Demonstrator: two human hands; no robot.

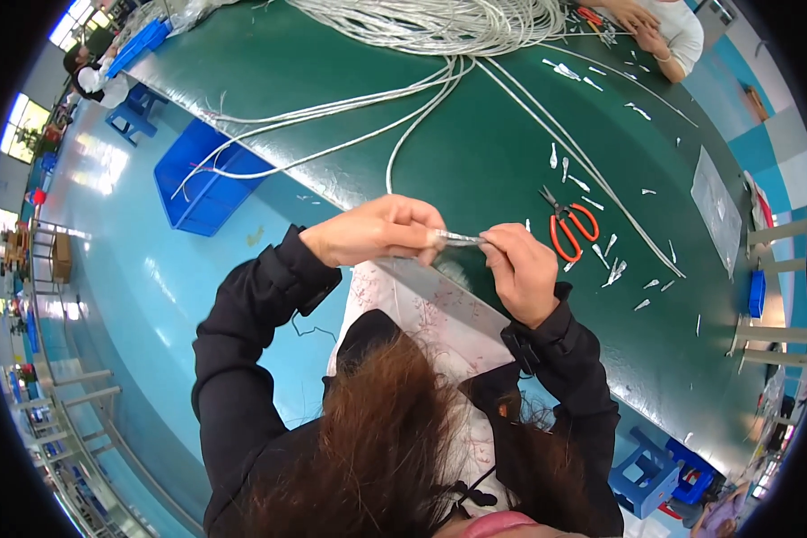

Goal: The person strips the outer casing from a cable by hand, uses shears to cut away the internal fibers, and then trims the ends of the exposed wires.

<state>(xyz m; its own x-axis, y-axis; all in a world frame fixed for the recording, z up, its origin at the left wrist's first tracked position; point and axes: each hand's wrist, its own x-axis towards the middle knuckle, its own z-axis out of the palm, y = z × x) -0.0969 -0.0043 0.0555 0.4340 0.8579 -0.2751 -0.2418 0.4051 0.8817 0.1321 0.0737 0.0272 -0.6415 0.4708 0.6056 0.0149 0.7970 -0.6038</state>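
Between my two hands a silvery cable end [458, 238] is stretched above the near edge of the green table [475, 152]. My left hand [381, 230] is closed round the cable, thumb on top. With fingertips pinched together, my right hand [520, 269] grips the tip of the same cable. The cable's length runs up from behind my left hand toward a large coil of pale cables [439, 27] at the far side. To the right of my right hand lie orange-handled scissors [567, 224], blades apart, among several silvery foil scraps [615, 273].
Loose cable ends [332, 108] hang over the table's left edge, above a blue bin [211, 179]. A clear plastic bag [715, 202] lies at the right. Across the table a co-worker's hands [641, 27] rest near another orange-handled tool [590, 16]. Blue stools [644, 471] stand at lower right.
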